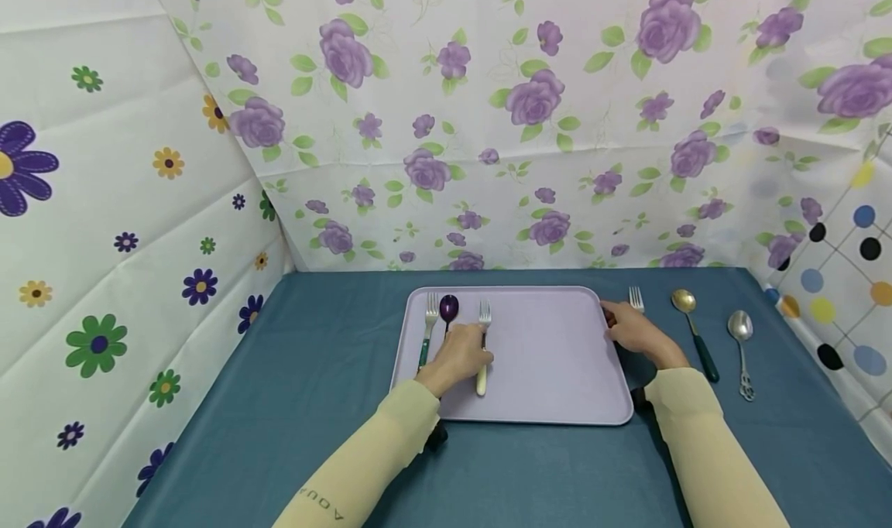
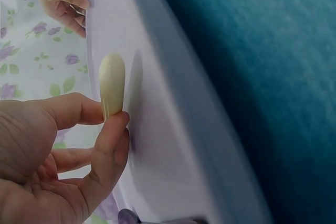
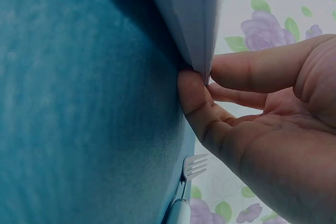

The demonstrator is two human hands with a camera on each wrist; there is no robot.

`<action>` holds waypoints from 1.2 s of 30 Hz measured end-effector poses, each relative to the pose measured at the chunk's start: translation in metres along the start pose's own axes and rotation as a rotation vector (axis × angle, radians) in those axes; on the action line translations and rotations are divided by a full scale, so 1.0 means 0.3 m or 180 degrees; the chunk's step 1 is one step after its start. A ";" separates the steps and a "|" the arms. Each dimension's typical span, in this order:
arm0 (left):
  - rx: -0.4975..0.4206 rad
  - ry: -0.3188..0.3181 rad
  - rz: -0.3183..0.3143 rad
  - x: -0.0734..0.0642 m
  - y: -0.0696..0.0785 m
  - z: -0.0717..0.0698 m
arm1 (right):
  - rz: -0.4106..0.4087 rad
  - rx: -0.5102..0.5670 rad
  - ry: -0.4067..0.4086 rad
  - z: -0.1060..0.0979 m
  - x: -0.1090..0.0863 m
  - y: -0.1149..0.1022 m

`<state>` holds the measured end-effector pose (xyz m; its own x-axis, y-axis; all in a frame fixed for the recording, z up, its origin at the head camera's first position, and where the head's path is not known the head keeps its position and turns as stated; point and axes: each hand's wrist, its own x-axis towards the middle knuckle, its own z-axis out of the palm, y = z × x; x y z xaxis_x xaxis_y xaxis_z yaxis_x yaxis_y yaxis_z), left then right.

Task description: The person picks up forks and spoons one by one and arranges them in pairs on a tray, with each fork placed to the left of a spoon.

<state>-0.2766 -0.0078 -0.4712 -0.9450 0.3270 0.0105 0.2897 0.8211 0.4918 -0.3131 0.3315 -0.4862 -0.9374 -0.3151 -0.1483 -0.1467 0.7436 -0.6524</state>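
Observation:
My left hand [image 1: 458,355] pinches a fork [image 1: 482,379] with a cream handle between thumb and fingers, over the lilac tray [image 1: 557,358]. In the left wrist view the fork's pale handle [image 2: 112,83] sticks out past the fingertips, just above the tray's surface. On the tray's left side lie a fork [image 1: 425,346] with a green handle and a dark purple spoon [image 1: 449,308], its handle partly hidden by the left hand. At the tray's right edge, my right hand [image 1: 636,331] grips the rim [image 3: 202,35] between thumb and fingers.
Right of the tray a fork [image 1: 636,299] is partly covered by the right hand. Beside it lie a gold spoon [image 1: 684,302] with a green handle and a silver spoon [image 1: 741,327]. Flowered sheets [image 1: 488,125] rise behind and beside the blue-covered table [image 1: 313,358].

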 end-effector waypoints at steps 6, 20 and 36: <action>-0.0203 -0.0111 -0.0163 -0.009 0.015 0.002 | -0.0049 0.0004 0.0018 -0.002 0.001 -0.002; 0.0003 -0.0130 -0.0191 -0.007 0.031 0.006 | 0.0006 0.0006 0.0031 -0.002 -0.004 0.001; 0.0080 -0.0212 -0.0151 -0.009 0.036 -0.014 | -0.0016 -0.0023 0.0016 0.002 -0.002 -0.002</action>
<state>-0.2716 -0.0018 -0.4621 -0.9458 0.3171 -0.0706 0.2493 0.8477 0.4683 -0.3123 0.3309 -0.4860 -0.9382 -0.3159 -0.1413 -0.1537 0.7462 -0.6478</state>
